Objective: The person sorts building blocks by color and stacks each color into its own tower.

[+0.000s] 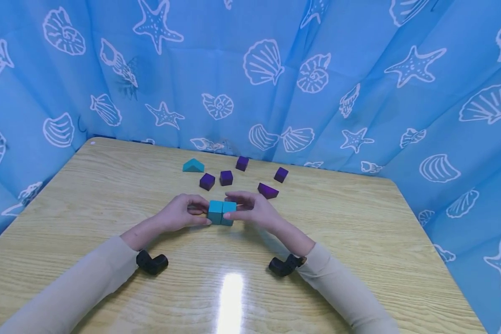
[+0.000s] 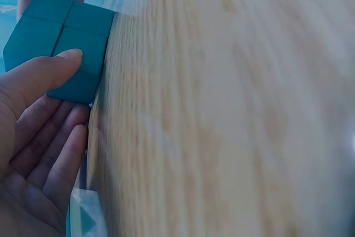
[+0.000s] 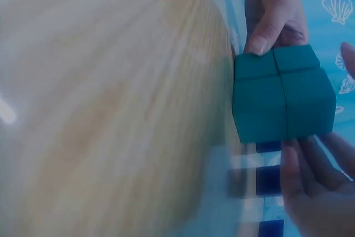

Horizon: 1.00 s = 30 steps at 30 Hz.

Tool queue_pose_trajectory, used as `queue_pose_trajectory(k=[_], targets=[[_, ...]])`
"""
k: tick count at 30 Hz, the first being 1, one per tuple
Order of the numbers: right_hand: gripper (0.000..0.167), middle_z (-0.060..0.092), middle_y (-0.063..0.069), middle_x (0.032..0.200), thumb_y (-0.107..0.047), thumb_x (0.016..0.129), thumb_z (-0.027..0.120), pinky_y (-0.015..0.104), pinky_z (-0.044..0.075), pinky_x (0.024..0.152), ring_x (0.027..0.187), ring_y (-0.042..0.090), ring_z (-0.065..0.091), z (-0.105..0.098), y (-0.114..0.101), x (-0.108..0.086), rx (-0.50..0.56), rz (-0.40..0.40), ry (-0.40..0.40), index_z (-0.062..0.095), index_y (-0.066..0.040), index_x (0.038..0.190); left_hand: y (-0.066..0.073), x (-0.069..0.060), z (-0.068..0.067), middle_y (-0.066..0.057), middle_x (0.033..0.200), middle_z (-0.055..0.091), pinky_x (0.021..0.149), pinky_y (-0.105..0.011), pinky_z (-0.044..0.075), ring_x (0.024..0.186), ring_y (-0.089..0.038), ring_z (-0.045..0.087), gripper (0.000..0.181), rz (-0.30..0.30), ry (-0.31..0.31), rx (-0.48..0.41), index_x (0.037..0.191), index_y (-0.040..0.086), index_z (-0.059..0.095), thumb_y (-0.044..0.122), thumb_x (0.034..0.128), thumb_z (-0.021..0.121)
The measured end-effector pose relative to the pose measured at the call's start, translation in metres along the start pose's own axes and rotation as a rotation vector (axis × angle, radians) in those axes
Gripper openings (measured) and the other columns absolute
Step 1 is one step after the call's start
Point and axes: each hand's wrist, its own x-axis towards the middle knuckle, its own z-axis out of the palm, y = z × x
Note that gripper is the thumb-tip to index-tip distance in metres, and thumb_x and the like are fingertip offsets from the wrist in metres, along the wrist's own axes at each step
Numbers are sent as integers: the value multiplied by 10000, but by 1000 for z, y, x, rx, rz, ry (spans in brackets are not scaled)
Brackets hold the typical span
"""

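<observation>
Several teal cubes (image 1: 215, 207) stand together on the wooden table, two wide and two high, with their seams tight in both wrist views. At their left side is my left hand (image 1: 183, 213), its thumb (image 2: 66, 62) against the near face of the lower left cube and its fingers beside and behind. My right hand (image 1: 256, 212) is around the right side of the stack. Its fingers (image 3: 310, 170) lie loosely along that side, while the thumb is held away from the cubes in the right wrist view.
Behind the stack lie several purple cubes (image 1: 226, 178), a purple wedge-like block (image 1: 268, 190) and a teal triangular block (image 1: 193, 165). A blue shell-patterned curtain (image 1: 234, 69) hangs along the far edge of the table (image 1: 359, 232). Each wrist carries a black camera mount (image 1: 151, 263).
</observation>
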Motion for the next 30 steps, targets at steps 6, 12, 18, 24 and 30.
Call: queue_pose_trajectory(k=[6,12,18,24,30], targets=[[518,607,110,1308,-237,888,689,364,492,1025,1215,227,567,-8,-3,11,28,-23,19,539,-57,1349,0,1,-1,-141,1097,663,946,-323,544,1044,-256,631,346,10,3,-10,1115,-14,661,85,802,770],[479,640,84,1258,-312,892,683,346,505,1000,1154,183,598,-14,-4,31,45,22,92,587,-90,1305,0,0,-1,-154,1108,658,944,-317,545,1057,-266,629,358,-2,1,-16,1120,-30,651,81,801,770],[436,660,82,1221,-260,891,691,336,510,983,1115,187,616,-19,-2,61,46,-12,153,606,-72,1276,-1,0,0,-161,1104,655,959,-342,539,1063,-288,622,355,14,-6,-35,1116,-39,648,84,805,768],[433,645,137,1231,-229,897,681,325,532,946,1103,223,621,-18,-5,87,-4,-60,126,598,-43,1280,-4,1,-1,-148,1083,661,946,-324,545,1055,-276,628,342,17,-11,-51,1103,-34,651,82,803,769],[468,646,101,1234,-284,889,688,320,531,957,1123,216,612,-17,-4,111,-72,-82,97,597,-54,1287,-3,1,-1,-149,1094,654,955,-333,541,1069,-275,622,350,4,-11,-47,1108,-35,644,89,805,768]])
